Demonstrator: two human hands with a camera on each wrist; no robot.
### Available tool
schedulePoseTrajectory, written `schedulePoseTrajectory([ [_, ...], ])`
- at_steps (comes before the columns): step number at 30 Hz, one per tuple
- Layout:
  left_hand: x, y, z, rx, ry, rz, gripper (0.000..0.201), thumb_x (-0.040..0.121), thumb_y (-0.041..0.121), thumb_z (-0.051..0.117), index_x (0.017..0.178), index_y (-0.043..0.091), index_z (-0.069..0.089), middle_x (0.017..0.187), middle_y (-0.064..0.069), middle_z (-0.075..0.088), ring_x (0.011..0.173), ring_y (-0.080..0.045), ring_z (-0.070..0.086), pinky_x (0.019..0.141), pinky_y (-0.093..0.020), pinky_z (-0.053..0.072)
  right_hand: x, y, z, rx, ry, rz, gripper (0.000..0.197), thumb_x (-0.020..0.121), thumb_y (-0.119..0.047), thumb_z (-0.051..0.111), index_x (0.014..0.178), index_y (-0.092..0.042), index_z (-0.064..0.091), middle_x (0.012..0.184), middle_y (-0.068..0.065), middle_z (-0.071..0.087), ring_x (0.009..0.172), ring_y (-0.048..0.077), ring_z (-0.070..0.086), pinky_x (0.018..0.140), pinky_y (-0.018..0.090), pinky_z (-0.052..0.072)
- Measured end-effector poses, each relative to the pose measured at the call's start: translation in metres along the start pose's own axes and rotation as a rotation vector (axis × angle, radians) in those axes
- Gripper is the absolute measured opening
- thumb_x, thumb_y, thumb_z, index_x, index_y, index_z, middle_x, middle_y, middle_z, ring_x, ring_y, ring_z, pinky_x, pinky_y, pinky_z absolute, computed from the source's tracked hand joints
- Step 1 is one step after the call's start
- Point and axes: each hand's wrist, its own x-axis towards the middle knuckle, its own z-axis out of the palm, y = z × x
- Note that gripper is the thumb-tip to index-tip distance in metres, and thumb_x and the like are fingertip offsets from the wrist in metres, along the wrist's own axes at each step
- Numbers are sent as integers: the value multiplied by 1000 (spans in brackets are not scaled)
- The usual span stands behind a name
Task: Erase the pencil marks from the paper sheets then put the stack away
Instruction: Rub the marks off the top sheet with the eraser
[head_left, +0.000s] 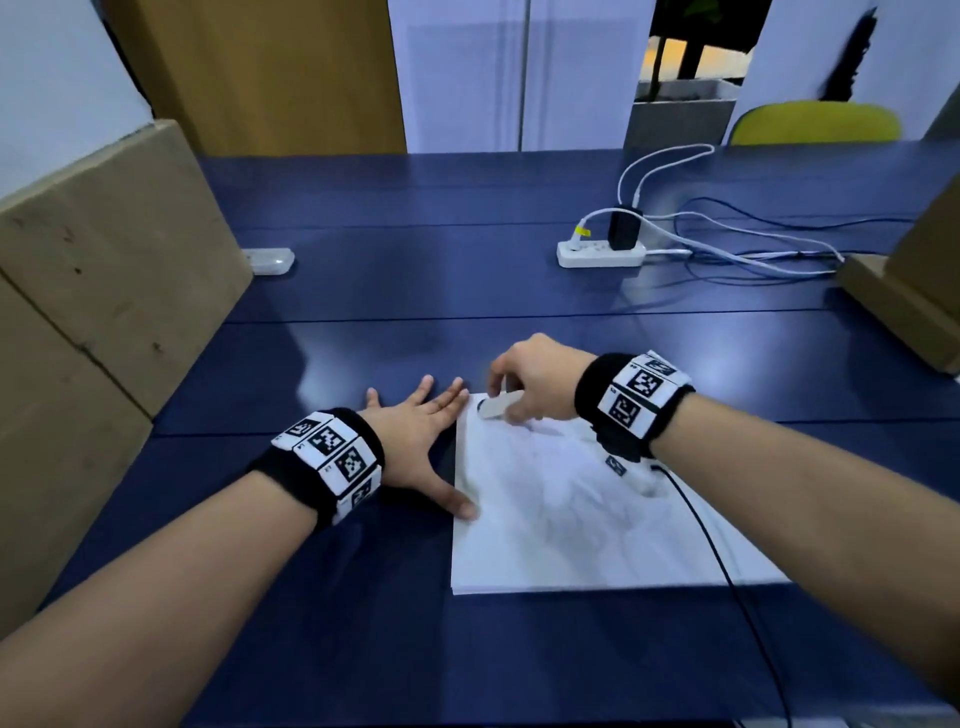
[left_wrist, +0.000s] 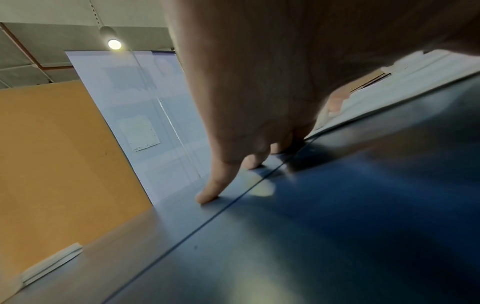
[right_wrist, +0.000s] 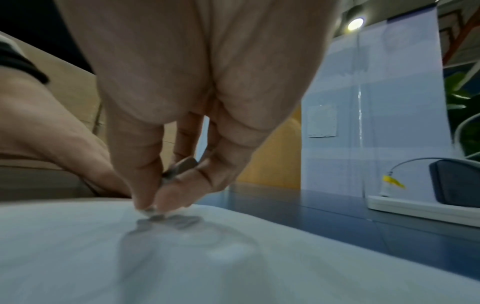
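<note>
So I'm mid-erase here, nowhere near the putting-away part. My right hand (head_left: 535, 382) has the eraser (head_left: 497, 404) pinched between thumb and fingertips, working it at the far left corner of the paper stack (head_left: 571, 519). In the right wrist view the eraser tip looks to be touching the top sheet, with grey pencil marks (right_wrist: 168, 220) just in front of it, a bit blurry though.

My left hand (head_left: 415, 441) is flat and spread on the blue table (head_left: 467, 291), fingers straight, not gripping anything. It lies along the left edge of the stack with the thumb tip just on the paper, bracing it I'd say so the sheets don't slide.

The stack sits on the near half of the table, right of centre, close to the near edge. Faint grey scribbles still show across most of the top sheet, so my guess is this sheet is only partly cleaned. I can see several sheet edges at the stack's near side, but can't tell how many are under there or whether they've got marks.

So what's left: finish this sheet, do the others if marked, then stow the stack. No idea from here where it goes, maybe the cardboard box (head_left: 104, 270) at the left edge.
</note>
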Motion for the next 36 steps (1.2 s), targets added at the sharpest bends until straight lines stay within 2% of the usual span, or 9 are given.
schedulePoseTrajectory([
  [5, 1, -1, 0, 4, -6, 1, 150, 40, 99, 53, 153, 31, -20, 156, 21, -29, 146, -13, -25, 107, -76, 2, -20, -10, 3, 11, -154, -96, 17, 79, -20, 72, 96, -21, 71, 60, -11, 65, 50, 9, 67, 60, 24, 55],
  [10, 0, -1, 0, 13, 1, 0, 149, 42, 98, 54, 153, 31, -19, 156, 21, -27, 147, -13, -24, 107, -76, 4, 3, 2, -2, 43, 5, 0, 11, 81, -20, 71, 92, -22, 68, 62, -12, 66, 51, 12, 70, 71, 36, 61],
  [12, 0, -1, 0, 13, 0, 1, 149, 42, 98, 54, 153, 31, -20, 156, 21, -28, 146, -13, -25, 107, -76, 4, 2, 5, 0, 77, 23, 18, 12, 81, -19, 72, 93, -21, 69, 62, -11, 67, 52, 14, 71, 72, 34, 61],
  [17, 1, -1, 0, 10, -9, 1, 150, 41, 98, 54, 153, 30, -20, 156, 21, -28, 146, -13, -25, 107, -76, 4, -22, -10, 7, 135, -250, -105, 18, 79, -29, 78, 96, -23, 72, 64, -8, 72, 55, 10, 72, 72, 22, 57],
  [23, -2, 1, -2, 18, -12, -6, 148, 44, 97, 55, 152, 30, -20, 156, 21, -28, 146, -13, -25, 107, -76, 4, 9, 7, 1, 113, 28, 19, 11, 78, -18, 72, 87, -22, 68, 57, -13, 66, 51, 14, 71, 74, 37, 61],
  [29, -1, 0, -1, 16, -13, -5, 149, 43, 97, 56, 153, 30, -20, 156, 21, -29, 146, -13, -25, 107, -76, 5, -16, -10, 8, 99, -254, -114, 20, 81, -34, 75, 97, -22, 69, 67, -5, 73, 52, 12, 70, 68, 27, 58],
  [31, -1, 0, -1, 20, -13, -5, 149, 43, 98, 55, 152, 30, -20, 156, 21, -29, 146, -13, -25, 107, -76, 5, -6, -6, 6, 50, -165, -88, 16, 81, -27, 73, 95, -23, 68, 63, -9, 66, 51, 15, 70, 68, 29, 59],
  [34, -2, 2, -2, 14, -18, -10, 148, 44, 96, 56, 152, 31, -20, 156, 21, -29, 146, -13, -26, 108, -75, 4, 9, 7, 1, 44, -9, -2, 10, 81, -22, 69, 89, -25, 64, 66, -13, 61, 49, 19, 70, 68, 39, 62],
  [36, -2, 2, -2, 14, -19, -9, 148, 44, 96, 56, 153, 30, -20, 156, 21, -29, 146, -12, -26, 108, -75, 4, 7, 10, 3, 53, -5, 14, 11, 82, -23, 71, 91, -23, 65, 67, -11, 62, 49, 20, 69, 67, 40, 61],
])
